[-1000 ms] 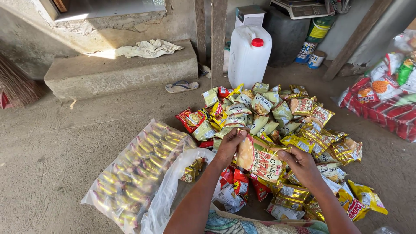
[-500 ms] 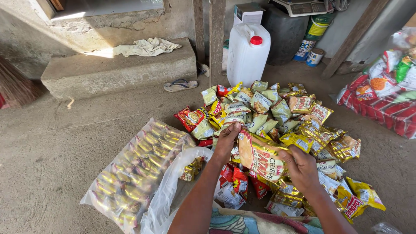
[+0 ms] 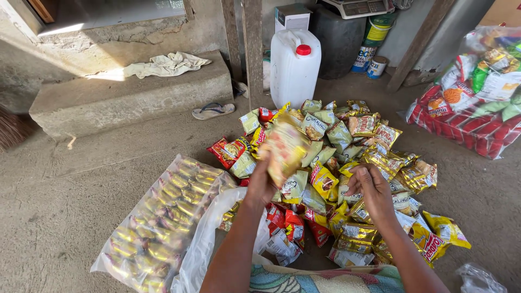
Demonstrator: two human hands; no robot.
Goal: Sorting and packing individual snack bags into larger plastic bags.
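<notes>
Now left hand (image 3: 261,184) lifts snack packet (image 3: 285,147) above pile (image 3: 347,157).

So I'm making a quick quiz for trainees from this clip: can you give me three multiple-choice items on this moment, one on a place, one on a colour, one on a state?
1. Where does the white jug stand?
A. behind the pile of snack packets, by the wooden post
B. on the concrete step
C. inside the clear bag

2. What colour is the jug's cap?
A. blue
B. red
C. green

3. What is the left hand doing?
A. lying flat on the floor
B. holding up a yellowish packet
C. gripping the sandal

Answers: 1 A, the jug sits on the floor past the pile, next to the post. 2 B, the cap is plainly red. 3 B, the left hand is raised over the pile with the packet in it, while the right hand is beside it.
</notes>
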